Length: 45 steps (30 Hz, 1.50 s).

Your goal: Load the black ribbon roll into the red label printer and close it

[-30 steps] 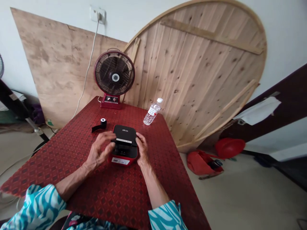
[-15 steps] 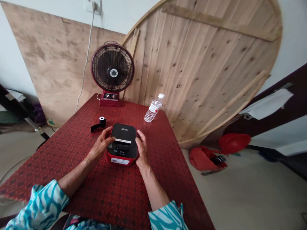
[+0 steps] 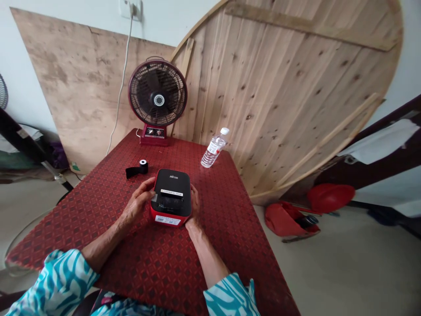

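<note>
A small label printer (image 3: 173, 180) with a black top and red base stands on the table in front of me. A white printed strip lies across its lid, and a barcode label is on its front side. My left hand (image 3: 140, 202) holds its left side, thumb and fingers by a grey tab on the edge. Around the right side wraps my right hand (image 3: 194, 208), its fingers partly hidden behind the casing. Beyond my left hand lies a black roll (image 3: 144, 167) with a white core and a loose tail.
The table (image 3: 154, 259) has a red patterned cover. At its back stand a red fan (image 3: 158, 98) and a clear water bottle (image 3: 212, 151). A round wooden board (image 3: 279, 96) leans on the wall behind. On the floor to the right sits a red bag (image 3: 283, 221).
My left thumb has moved off the printer's lid to the tab at its left edge. My right hand has slid lower and farther around the right side. The view has shifted slightly.
</note>
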Motion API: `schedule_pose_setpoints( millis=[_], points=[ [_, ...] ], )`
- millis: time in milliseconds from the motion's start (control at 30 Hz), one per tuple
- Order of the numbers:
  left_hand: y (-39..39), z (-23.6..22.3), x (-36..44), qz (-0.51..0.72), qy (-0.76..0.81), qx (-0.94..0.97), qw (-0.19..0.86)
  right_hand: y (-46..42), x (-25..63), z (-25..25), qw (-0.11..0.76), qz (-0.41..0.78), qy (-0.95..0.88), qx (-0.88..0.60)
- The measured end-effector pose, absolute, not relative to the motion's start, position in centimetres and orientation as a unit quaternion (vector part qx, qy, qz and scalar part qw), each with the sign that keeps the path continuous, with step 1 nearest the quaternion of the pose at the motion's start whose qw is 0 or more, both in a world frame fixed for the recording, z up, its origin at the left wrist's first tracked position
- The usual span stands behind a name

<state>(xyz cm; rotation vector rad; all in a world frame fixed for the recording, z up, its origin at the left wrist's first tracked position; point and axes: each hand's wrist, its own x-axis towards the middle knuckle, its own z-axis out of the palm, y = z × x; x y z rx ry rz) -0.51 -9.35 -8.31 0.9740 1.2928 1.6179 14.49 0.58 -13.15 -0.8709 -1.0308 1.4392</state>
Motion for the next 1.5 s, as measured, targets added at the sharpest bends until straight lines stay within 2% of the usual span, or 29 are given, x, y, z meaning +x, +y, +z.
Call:
schedule_pose_setpoints(
  millis=[433,633,933,1200,1267,1367,1433,1500],
  points=[
    [-9.2,-8.7,-2.7,0.627,0.443,0.400,0.500,0.3,14.6,-12.7,0.544,0.630,-0.411,-0.372],
    [-8.8,-8.8,-2.2,0.648,0.413,0.348,0.536,0.4,14.6,-13.1,0.551,0.621,-0.415,-0.373],
    [-8.9,-9.2,-2.1,0.641,0.419,0.373,0.524,0.3,14.5,-12.5,0.557,0.578,-0.453,-0.388],
    [-9.3,-8.3,-2.0,0.621,0.460,0.393,0.499,0.5,14.5,-12.9,0.551,0.587,-0.446,-0.391],
    [-9.5,-7.2,-2.1,0.604,0.495,0.420,0.462,0.5,14.5,-13.0,0.547,0.601,-0.440,-0.382],
    [-8.8,-4.9,-2.2,0.557,0.556,0.533,0.311,0.5,14.4,-13.0,0.550,0.600,-0.441,-0.379],
    [-7.5,-3.4,-1.9,0.470,0.568,0.639,0.220,0.6,14.5,-13.1,0.551,0.597,-0.446,-0.374],
    [-5.5,-2.4,-1.3,0.323,0.569,0.737,0.170,0.8,14.6,-13.2,0.552,0.596,-0.452,-0.368]
  ],
)
